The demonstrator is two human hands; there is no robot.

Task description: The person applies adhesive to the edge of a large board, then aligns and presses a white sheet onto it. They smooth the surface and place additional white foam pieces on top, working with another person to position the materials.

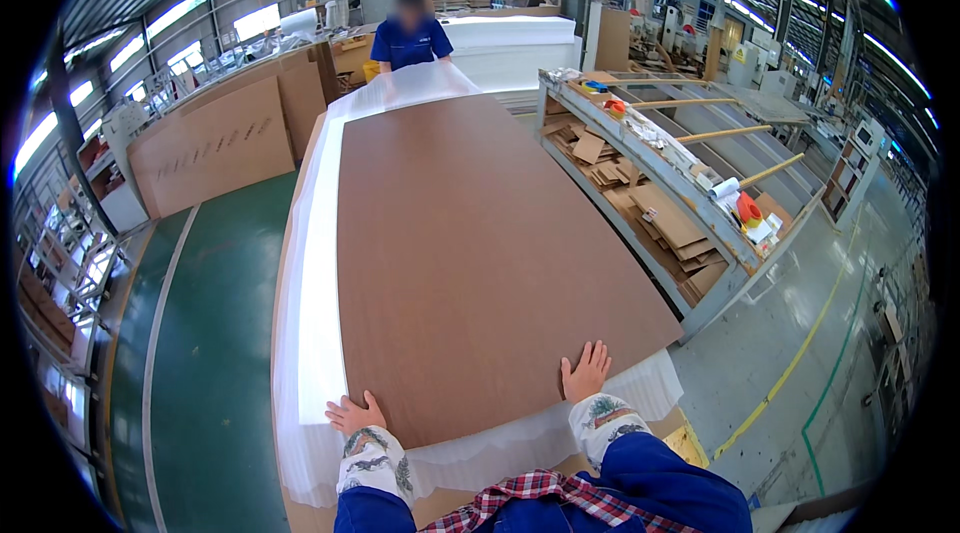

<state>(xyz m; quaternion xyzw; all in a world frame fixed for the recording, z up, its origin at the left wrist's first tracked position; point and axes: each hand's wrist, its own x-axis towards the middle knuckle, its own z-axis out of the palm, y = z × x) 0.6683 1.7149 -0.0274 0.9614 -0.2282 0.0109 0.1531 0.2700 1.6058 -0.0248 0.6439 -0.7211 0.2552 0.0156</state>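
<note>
1. brown panel: laid flat, broad face up, on white sheeting spilling out past its left and near edges.
2. left hand: at the brown panel's near left corner, thumb on the brown face, fingers spread out over the left edge; cannot tell whether pressed on the sheeting or just above.
3. right hand: palm down by the brown panel's near right corner, fingers spread and pointing toward the far end.
4. both hands well apart from each other, loosely unfolded.
5. beyond the brown panel's far edge: co-worker in blue, leaning over the sheeting; farther back, white stack.
6. right of the brown panel: metal rack with cardboard pieces inside, red dispenser on top.
7. left of the brown panel: large cardboard sheet, upright on green floor.
</note>
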